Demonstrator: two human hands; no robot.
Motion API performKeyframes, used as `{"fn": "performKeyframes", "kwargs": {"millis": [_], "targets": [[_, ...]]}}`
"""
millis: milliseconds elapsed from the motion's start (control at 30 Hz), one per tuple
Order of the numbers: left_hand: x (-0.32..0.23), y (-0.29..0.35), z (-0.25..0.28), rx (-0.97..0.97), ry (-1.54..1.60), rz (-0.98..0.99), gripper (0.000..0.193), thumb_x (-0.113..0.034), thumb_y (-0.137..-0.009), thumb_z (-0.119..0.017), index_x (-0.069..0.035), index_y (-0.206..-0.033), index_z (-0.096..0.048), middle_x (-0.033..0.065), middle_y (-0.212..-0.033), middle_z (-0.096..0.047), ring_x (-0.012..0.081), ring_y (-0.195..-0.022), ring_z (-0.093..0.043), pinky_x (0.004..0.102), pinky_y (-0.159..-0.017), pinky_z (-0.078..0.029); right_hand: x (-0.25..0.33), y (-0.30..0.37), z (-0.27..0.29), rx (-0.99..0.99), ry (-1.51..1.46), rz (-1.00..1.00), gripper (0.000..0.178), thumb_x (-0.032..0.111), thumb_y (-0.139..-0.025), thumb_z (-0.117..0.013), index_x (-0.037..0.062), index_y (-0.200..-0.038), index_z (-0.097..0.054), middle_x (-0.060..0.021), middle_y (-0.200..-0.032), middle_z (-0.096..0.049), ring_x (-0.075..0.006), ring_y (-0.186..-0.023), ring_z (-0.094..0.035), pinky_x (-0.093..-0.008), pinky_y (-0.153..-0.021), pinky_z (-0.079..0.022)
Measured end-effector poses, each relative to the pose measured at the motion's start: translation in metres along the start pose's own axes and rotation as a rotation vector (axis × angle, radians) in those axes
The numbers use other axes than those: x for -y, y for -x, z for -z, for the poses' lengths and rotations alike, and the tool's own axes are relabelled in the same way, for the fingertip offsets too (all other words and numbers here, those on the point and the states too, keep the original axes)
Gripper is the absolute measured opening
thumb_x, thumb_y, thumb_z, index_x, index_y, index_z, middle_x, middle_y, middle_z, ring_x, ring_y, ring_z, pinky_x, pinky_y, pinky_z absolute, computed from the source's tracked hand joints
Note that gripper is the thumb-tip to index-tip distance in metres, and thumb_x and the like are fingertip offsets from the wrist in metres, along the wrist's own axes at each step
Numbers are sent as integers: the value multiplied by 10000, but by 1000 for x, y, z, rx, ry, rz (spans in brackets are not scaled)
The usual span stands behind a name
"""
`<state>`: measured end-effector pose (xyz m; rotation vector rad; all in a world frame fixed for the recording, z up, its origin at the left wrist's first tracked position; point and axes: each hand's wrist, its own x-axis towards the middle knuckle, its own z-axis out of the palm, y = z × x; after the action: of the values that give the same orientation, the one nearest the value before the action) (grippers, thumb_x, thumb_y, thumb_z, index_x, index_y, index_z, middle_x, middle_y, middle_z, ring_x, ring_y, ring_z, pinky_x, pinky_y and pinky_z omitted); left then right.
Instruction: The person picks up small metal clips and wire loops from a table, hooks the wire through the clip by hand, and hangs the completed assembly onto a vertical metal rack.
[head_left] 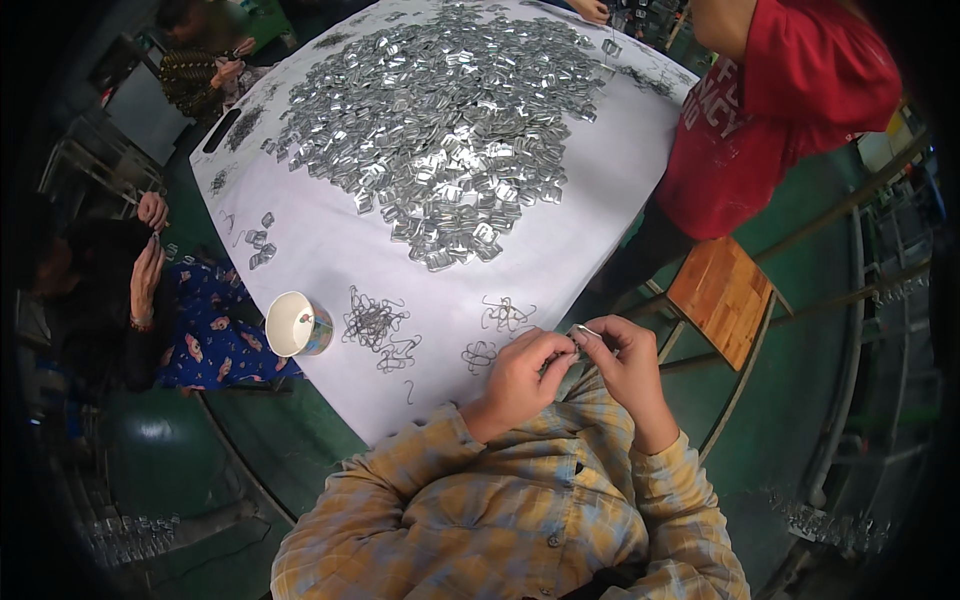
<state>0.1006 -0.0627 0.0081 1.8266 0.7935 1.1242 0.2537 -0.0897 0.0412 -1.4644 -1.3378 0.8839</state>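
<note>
My left hand (522,376) and my right hand (626,368) meet in front of my chest at the table's near edge. Both are closed, with thumbs and fingertips pinched together around a small metal piece (577,340). The fingers cover most of it, so its exact kind does not show. Just left of my hands lie small piles of bent wire hooks (480,355), another cluster farther up (508,314), and a larger tangle of wire hooks (374,320). One single wire hook (409,391) lies apart, close to the near edge.
A big heap of flat silver metal pieces (440,130) covers the far part of the white table (330,225). A paper cup (298,324) stands at the left edge. Co-workers sit at left; a person in a red shirt (760,110) stands at right beside a wooden stool (720,300).
</note>
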Motion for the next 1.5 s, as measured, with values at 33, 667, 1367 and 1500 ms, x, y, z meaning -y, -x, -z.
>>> {"fn": "performKeyframes", "kwargs": {"millis": [33,667,1367,1500], "targets": [[1,1,-1,-3,-4,0,92,6,-790,-633,-10,-865,-583,80,-755,-575,168,-615,-536,269,-537,-421,3,1,0,-27,113,54,109,63,-808,-669,-40,-827,-641,-77,-667,-604,-108,-571,-554,-231,-530,-420],[98,-70,95,-118,-812,348,739,-388,-770,-698,-70,-1352,-373,276,-1389,-299,475,-1287,-247,540,-1031,-245,-11,14,9,-135,204,76,95,49,-780,-686,-27,-773,-630,-87,-640,-581,-142,-526,-539,-254,-504,-413],[50,-24,87,-1,-859,279,629,-326,-884,-558,-127,-1416,-291,268,-1460,-195,436,-1361,-162,635,-1044,-134,-19,16,4,-122,113,34,91,31,-795,-663,-44,-778,-613,-77,-655,-580,-118,-526,-554,-241,-506,-410],[69,28,127,-143,-1041,552,619,-304,-884,-554,-80,-1404,-304,273,-1445,-231,427,-1357,-185,626,-1045,-141,-32,16,12,-52,145,62,137,79,-845,-638,-47,-808,-600,-53,-712,-592,-93,-553,-570,-211,-502,-443]]}}
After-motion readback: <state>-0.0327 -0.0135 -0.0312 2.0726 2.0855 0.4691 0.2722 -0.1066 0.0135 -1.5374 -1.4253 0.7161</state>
